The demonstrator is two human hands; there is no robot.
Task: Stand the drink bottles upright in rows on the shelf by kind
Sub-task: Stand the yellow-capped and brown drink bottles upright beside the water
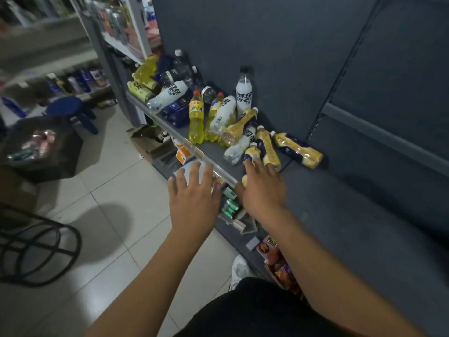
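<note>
Progress: barely started. All bottles are on the grey shelf (340,203), bunched toward its left end, with the right part bare. No rows yet, and the kinds are mixed.

Upright:
- one white bottle (244,93) against the back panel
- two yellow soda bottles (196,117) with orange caps, just left of it. They look like they're standing, but the second may lean on its neighbour; can't tell.

Down or tilted:
- cream-yellow bottles (298,150) with dark labels, about four, nearest the hands, one propped across the others
- lying white bottles (222,115) mixed in with them
- dark blue bottles (175,110) flat by the front edge
- far pile (155,79) at the left end: lime-yellow, white and clear ones heaped, orientation mostly unreadable

Right hand (263,188): fingers straight and spread, gripping nothing. Fingertips are at the nearest cream-yellow bottle (251,153), touching or just short; can't tell which.
Left hand (194,193): spread, empty, hovering just off the shelf's front edge.

Judgement: the near cream-yellow bottle looks like the next pick. Nearly everything is left: stand each lying bottle up, split by kind, and line them into rows. The bare right side is the obvious place to build them.
</note>
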